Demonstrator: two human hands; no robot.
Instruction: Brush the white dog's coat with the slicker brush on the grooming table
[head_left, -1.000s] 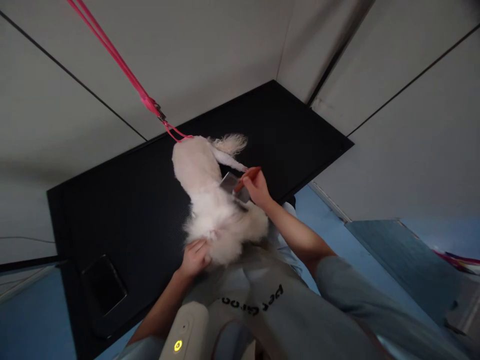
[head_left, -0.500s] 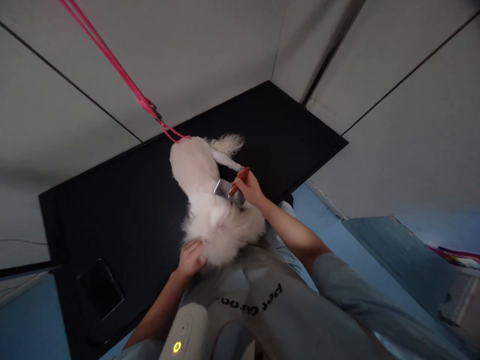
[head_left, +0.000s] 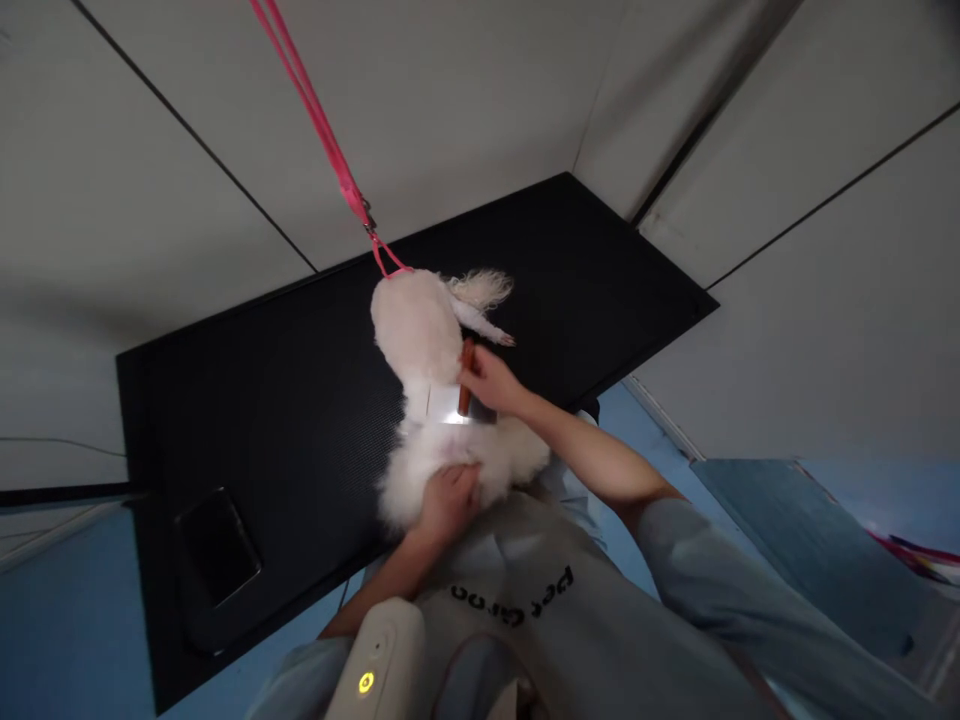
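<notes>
A white dog is on a black grooming table, with short fur at its far end and long fluffy fur at the end near me. My right hand grips the brown handle of a slicker brush, whose wide metal-backed head lies against the fur in the middle of the dog. Just below the brush, my left hand presses into the fluffy fur with curled fingers, holding it. The fur hides those fingertips. A pink leash runs down to a thin loop at the dog's far end.
A dark phone-like slab rests at the table's left. Close below me is a pale device with a yellow light. Grey wall panels stand behind the table, and a blue-grey board is at the right.
My left hand has moved right, from the fur's left edge to its middle. The brush has turned and come nearer to me, onto the dog's fur. The whole view has shifted slightly.
</notes>
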